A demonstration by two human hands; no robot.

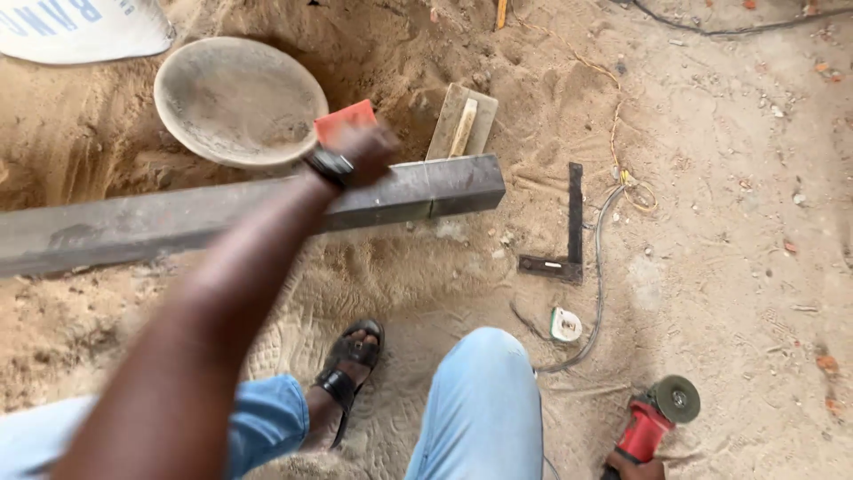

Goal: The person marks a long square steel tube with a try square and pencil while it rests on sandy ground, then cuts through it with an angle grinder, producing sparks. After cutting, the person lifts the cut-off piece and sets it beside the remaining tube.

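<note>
The person wore light blue jeans [484, 404], faded and slightly dusty, with the fabric creased at the knees; both legs showed at the bottom of the head view. On the one foot in view was a black open-toed sandal [349, 373] with broad straps across the instep and a thick buckled band near the ankle. The left arm [222, 311] was bare, with no sleeve showing anywhere along it. At its wrist sat a black wristwatch [330, 165] with a dark, chunky case and a dark strap. The left hand [366, 151] was blurred and ungloved. The right hand [635, 466] showed only partly at the lower edge, also ungloved.
</note>
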